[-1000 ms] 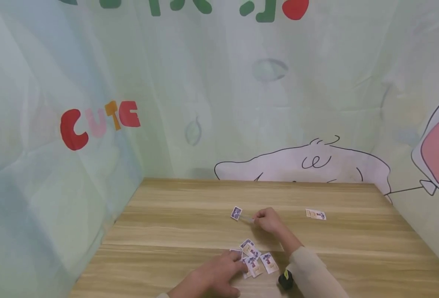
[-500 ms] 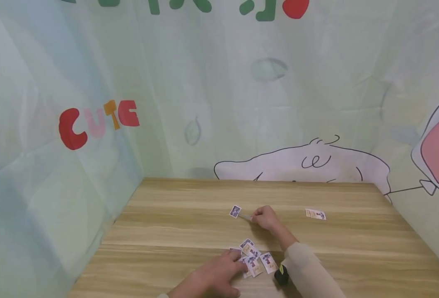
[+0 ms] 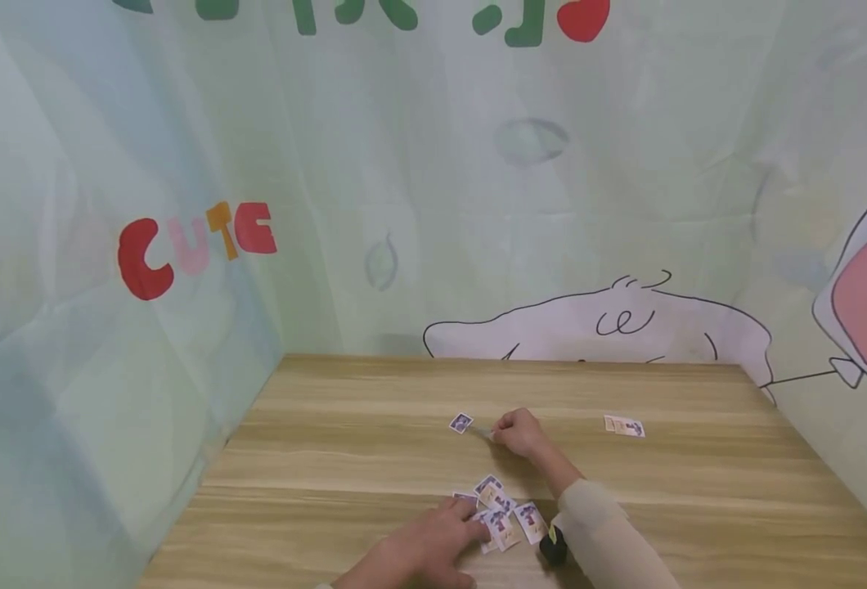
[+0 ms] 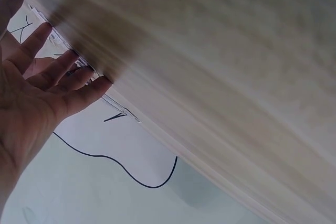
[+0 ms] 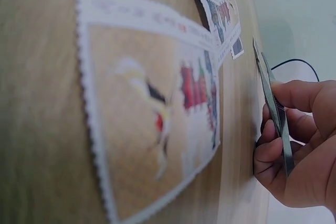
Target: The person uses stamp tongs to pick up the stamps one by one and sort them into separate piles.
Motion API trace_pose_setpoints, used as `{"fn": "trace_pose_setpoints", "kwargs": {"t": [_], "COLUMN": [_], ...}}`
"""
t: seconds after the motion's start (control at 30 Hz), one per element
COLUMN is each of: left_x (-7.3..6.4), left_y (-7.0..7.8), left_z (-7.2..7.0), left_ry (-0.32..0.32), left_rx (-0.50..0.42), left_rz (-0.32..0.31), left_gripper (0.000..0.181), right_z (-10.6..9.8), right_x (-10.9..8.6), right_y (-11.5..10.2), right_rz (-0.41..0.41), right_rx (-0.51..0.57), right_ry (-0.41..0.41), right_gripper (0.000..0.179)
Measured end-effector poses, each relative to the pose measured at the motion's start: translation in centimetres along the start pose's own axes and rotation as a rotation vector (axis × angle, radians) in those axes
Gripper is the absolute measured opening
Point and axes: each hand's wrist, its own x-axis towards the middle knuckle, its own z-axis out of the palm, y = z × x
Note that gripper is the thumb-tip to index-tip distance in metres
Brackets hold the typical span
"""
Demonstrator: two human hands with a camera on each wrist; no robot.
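Note:
In the head view my right hand (image 3: pixel 519 432) pinches a pair of tweezers (image 5: pixel 275 106), whose tips reach the right edge of a small dark-faced postage stamp (image 3: pixel 460 423) lying alone. My left hand (image 3: pixel 433 540) spreads over the near table, its fingertips at the left side of a loose cluster of overlapping stamps (image 3: pixel 503 529). The left wrist view has that hand's fingers (image 4: pixel 84 94) loosely extended, tips down at the tabletop. Large in the right wrist view is a stamp with perforated edges (image 5: pixel 142 103) and a bird and red building on it.
Two overlapping stamps (image 3: pixel 625 425) lie at the right rear of the wood-grain table (image 3: pixel 345 458). A printed fabric backdrop (image 3: pixel 433 196) rises along the table's back and sides. The black wrist camera (image 3: pixel 553 546) sits just beside the cluster's right-hand stamp.
The lone stamp has slid slightly left and turned. My right hand and the tweezers have moved a little left with it. My left hand keeps its place on the cluster.

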Motion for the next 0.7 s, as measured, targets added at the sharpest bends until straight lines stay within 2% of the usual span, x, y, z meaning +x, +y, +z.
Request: {"fn": "trace_pose_setpoints", "kwargs": {"t": [0.27,0.4,0.6,0.7], "left_x": [0.1,0.1,0.0,0.1], "left_y": [-0.2,-0.2,-0.1,-0.1], "left_z": [0.1,0.1,0.1,0.1], "left_ry": [0.027,0.034,0.048,0.045], "left_rx": [0.029,0.028,0.027,0.028], "left_rz": [0.024,0.022,0.022,0.031], "left_gripper": [0.05,0.049,0.049,0.048], "right_z": [-0.2,-0.8,-1.4,-1.5], "right_x": [-0.5,-0.9,-1.8,-2.3], "right_y": [-0.3,-0.7,-0.7,-0.4], "right_rz": [-0.018,0.023,0.084,0.103], "right_rx": [0.005,0.011,0.056,0.08], "right_ry": [0.013,0.026,-0.013,-0.002], "right_gripper": [0.005,0.007,0.008,0.007]}}
